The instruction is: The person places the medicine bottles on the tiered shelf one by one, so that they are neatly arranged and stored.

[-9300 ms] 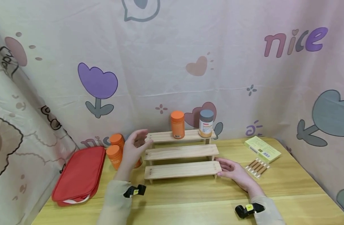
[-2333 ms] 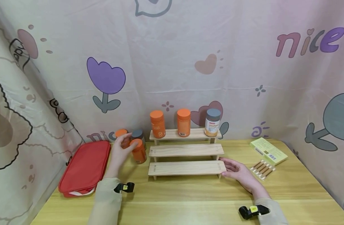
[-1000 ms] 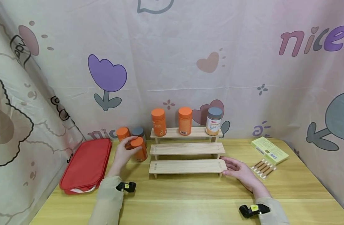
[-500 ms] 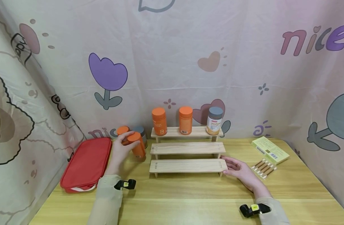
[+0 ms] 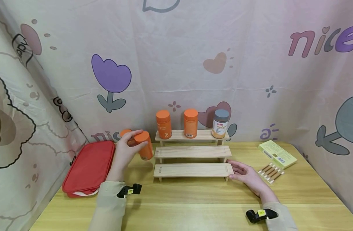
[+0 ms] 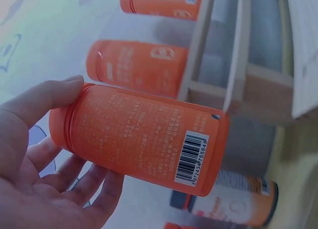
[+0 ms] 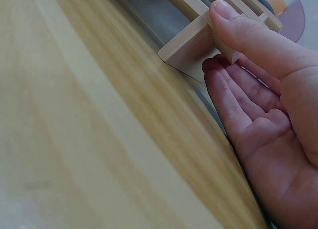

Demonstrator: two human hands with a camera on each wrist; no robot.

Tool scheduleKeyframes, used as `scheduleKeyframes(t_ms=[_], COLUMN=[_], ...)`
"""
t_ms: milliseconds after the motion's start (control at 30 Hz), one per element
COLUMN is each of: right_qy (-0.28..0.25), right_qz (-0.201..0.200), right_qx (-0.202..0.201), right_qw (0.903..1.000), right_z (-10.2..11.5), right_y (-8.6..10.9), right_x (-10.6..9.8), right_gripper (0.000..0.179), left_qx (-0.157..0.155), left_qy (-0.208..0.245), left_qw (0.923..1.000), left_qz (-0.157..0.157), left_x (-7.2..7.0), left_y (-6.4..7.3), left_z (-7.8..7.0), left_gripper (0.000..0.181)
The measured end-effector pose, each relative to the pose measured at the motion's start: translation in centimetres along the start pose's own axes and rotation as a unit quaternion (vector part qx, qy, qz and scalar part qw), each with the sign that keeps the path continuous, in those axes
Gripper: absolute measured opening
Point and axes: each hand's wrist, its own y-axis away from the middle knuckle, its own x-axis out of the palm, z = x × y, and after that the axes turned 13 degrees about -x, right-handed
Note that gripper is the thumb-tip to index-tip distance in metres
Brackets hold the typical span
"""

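My left hand (image 5: 125,153) grips an orange bottle (image 5: 146,150) near its lid, thumb on one side and fingers on the other. In the left wrist view that bottle (image 6: 144,134) shows a barcode label, held off the table. A three-tier wooden display rack (image 5: 192,152) stands to its right. On its top tier are two orange bottles (image 5: 163,125) and a grey-lidded bottle (image 5: 220,124). My right hand (image 5: 247,176) holds the right end of the bottom tier between thumb and fingers; the right wrist view shows the thumb against the board's corner (image 7: 191,42).
Behind my left hand stands another orange-lidded bottle (image 5: 126,132), partly hidden. A white-labelled bottle (image 6: 233,204) shows in the left wrist view. A red zip case (image 5: 89,166) lies left. A pale green box (image 5: 277,154) and a pack of cotton swabs (image 5: 271,173) lie right.
Since the oldest frame, an orange bottle has come onto the top tier's left end. My left hand has lifted another from the table and moved it slightly right. My right hand stays at the rack.
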Motion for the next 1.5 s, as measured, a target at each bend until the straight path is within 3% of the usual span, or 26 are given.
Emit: scheduleKeyframes(t_ms=[233,433,600,867,1167,1333,1500], right_qy=[0.003,0.002,0.005,0.011,-0.005,-0.005,-0.006], right_qz=[-0.003,-0.003,-0.004,-0.001,0.003,0.004,0.004], right_qx=[0.004,0.005,0.005,0.006,-0.004,-0.006,-0.008], right_qw=[1.0000,1.0000,1.0000,0.9999,1.0000,1.0000,0.9999], right_z=[0.1,0.1,0.2,0.3,0.3,0.3,0.3], right_y=[0.0,-0.1,0.0,0.0,-0.1,0.0,0.0], right_x=[0.0,0.1,0.1,0.1,0.1,0.1,0.2], right_gripper=[0.068,0.068,0.068,0.067,0.066,0.066,0.065], left_qx=[0.021,0.040,0.041,0.006,0.010,-0.007,-0.015], left_qy=[0.039,0.030,0.024,0.070,0.104,0.155,0.153], left_qw=[0.9988,0.9987,0.9988,0.9973,0.9945,0.9877,0.9882], left_qz=[0.019,0.008,-0.011,-0.019,0.002,0.021,0.005], left_x=[1.5,3.3,4.5,5.7,6.5,7.0,7.3], left_y=[0.6,1.8,2.1,1.9,1.5,0.4,-0.3], left_z=[-1.5,-3.5,-3.9,-3.4,-2.3,-0.6,0.7], left_gripper=[0.046,0.044,0.043,0.047,0.055,0.062,0.061])
